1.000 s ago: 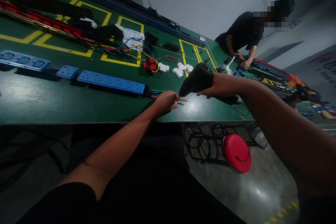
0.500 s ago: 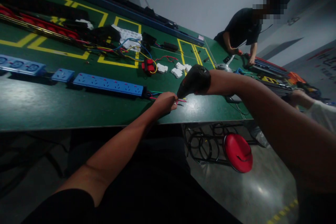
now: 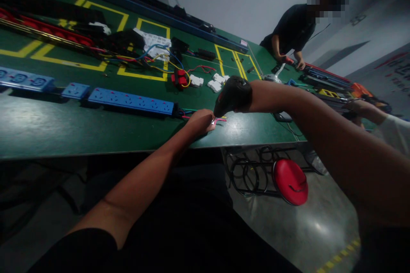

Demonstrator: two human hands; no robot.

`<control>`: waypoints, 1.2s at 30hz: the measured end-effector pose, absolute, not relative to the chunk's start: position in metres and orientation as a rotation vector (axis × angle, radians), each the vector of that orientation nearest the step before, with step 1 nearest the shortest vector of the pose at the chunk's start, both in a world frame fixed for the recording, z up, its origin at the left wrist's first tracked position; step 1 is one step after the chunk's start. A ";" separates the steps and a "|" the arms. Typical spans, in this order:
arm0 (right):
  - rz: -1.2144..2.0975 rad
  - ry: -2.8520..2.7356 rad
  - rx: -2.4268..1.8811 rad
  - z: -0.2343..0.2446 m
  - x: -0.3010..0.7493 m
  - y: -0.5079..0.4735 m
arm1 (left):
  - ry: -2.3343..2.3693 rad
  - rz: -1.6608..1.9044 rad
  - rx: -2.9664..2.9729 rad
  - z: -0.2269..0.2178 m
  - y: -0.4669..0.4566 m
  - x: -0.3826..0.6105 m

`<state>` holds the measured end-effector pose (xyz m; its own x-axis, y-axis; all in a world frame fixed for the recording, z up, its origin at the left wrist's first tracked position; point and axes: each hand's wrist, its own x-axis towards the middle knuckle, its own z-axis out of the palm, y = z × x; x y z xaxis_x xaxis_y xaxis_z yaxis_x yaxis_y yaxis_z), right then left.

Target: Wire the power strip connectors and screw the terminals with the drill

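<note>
My left hand (image 3: 201,122) is closed at the table's front edge, pinching a small white part (image 3: 213,122) with wires (image 3: 221,120) sticking out beyond the fingers. Those wires come from the end of a blue socket strip (image 3: 131,100) lying to the left. Most of the white part is hidden by the fingers. In my right hand (image 3: 250,95) is a black power screwdriver (image 3: 229,94), its tip pointing down at the white part. Whether the tip sits in a screw, I cannot tell. Several white plastic pieces (image 3: 196,80) lie just behind the tool.
Coloured wires and a red socket (image 3: 179,78) lie further back on the green table (image 3: 105,132). A long dark rail (image 3: 192,23) runs along the far edge. Another person (image 3: 290,30) works at the back right, and a pale sleeve (image 3: 395,130) shows at right. A red stool (image 3: 291,181) stands below.
The view has shifted slightly. Both hands keep their hold, with the screwdriver still at the white part. The other person's hands have moved a little closer together.
</note>
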<state>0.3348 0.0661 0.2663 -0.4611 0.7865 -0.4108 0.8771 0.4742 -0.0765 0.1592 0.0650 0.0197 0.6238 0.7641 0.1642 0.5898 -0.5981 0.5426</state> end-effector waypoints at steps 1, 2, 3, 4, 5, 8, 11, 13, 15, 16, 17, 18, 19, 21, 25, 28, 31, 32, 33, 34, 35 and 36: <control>-0.378 2.392 1.395 0.267 0.334 0.066 | 1.059 0.544 2.410 0.018 0.065 0.159; -0.369 2.381 1.390 0.268 0.334 0.066 | 1.050 0.553 2.411 0.017 0.066 0.160; -0.374 2.377 1.389 0.268 0.333 0.066 | 1.045 0.558 2.412 0.017 0.066 0.160; -0.386 2.379 1.395 0.268 0.333 0.066 | 1.048 0.556 2.411 0.016 0.067 0.160; -0.401 2.385 1.404 0.267 0.334 0.066 | 1.055 0.550 2.406 0.016 0.067 0.160; -0.434 2.407 1.415 0.266 0.336 0.067 | 1.058 0.533 2.385 0.016 0.067 0.160; -0.462 2.404 1.433 0.265 0.338 0.068 | 1.039 0.526 2.394 0.016 0.068 0.159; -0.481 2.412 1.440 0.265 0.341 0.068 | 1.042 0.512 2.417 0.016 0.068 0.159; -0.492 2.419 1.426 0.264 0.344 0.069 | 1.047 0.496 2.428 0.017 0.068 0.159; -0.495 2.421 1.418 0.264 0.345 0.069 | 1.048 0.492 2.428 0.018 0.068 0.159; -0.493 2.422 1.418 0.263 0.345 0.069 | 1.052 0.488 2.427 0.019 0.068 0.159; -0.489 2.424 1.424 0.263 0.346 0.068 | 1.057 0.485 2.425 0.019 0.068 0.160; -0.481 2.429 1.433 0.263 0.346 0.068 | 1.060 0.484 2.423 0.020 0.068 0.160; -0.457 2.441 1.445 0.263 0.345 0.066 | 1.062 0.488 2.406 0.020 0.068 0.160; -0.409 2.419 1.446 0.263 0.342 0.063 | 1.047 0.508 2.380 0.017 0.068 0.160; -0.377 2.396 1.459 0.264 0.339 0.061 | 1.040 0.512 2.377 0.012 0.070 0.160; -0.343 2.371 1.479 0.265 0.338 0.059 | 1.037 0.530 2.345 0.008 0.072 0.161; -0.333 2.365 1.477 0.266 0.337 0.059 | 1.040 0.531 2.338 0.007 0.072 0.162; -0.321 2.364 1.472 0.266 0.336 0.058 | 1.046 0.527 2.338 0.007 0.072 0.162; -0.308 2.364 1.466 0.267 0.336 0.058 | 1.053 0.521 2.343 0.007 0.073 0.163; -0.292 2.361 1.457 0.267 0.335 0.058 | 1.054 0.517 2.352 0.008 0.073 0.163; -0.274 2.354 1.448 0.268 0.334 0.057 | 1.052 0.514 2.359 0.008 0.073 0.163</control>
<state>0.3337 0.0575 0.2681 -0.4085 0.8196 -0.4017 0.8900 0.4553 0.0240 0.1629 0.0729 0.0083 0.6297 0.7653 0.1334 0.5755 -0.5750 0.5815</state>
